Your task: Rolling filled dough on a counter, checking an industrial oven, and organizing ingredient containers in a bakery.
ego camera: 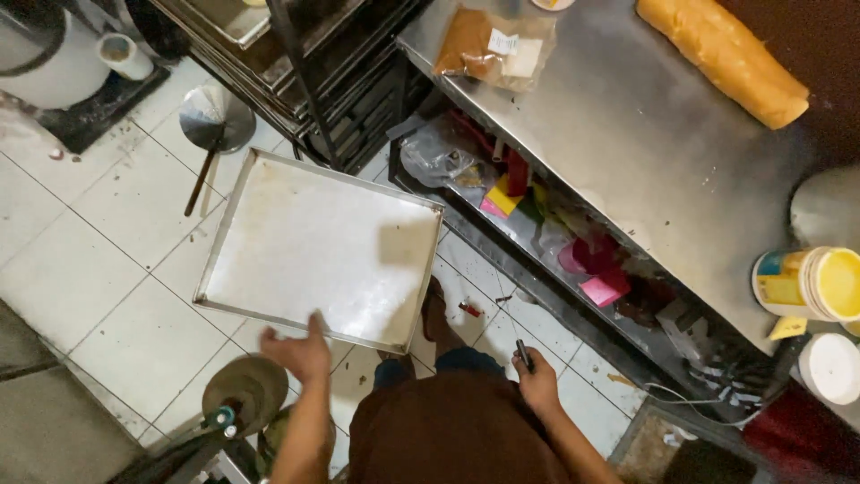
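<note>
Steel all over this one: a big flat baking tray (318,251) hung over the tiled floor (107,269), gripped at its near edge by the left hand (300,350), fingers pressed on the rim, thumb side up. It looked light but wide and stiff, a thing likely to tip from one edge and slip where the metal was smooth; a second hold on the far rim would have steadied it. The right hand (537,381) sat low by the hip, fingers pinched round a small dark pen-like object (524,356).

Off to the right ran the metal surface (645,152). On its far left corner lay a clear bag of brown powder (493,45) with a white square label. Beyond it, a long orange-yellow roll (721,58) lay slantwise. At the right edge stood a yellow tub (806,282) with a printed blue and yellow wrap, and a white lid (829,367) nearer. Pink and yellow packets (596,278) crowded the shelf beneath.
</note>
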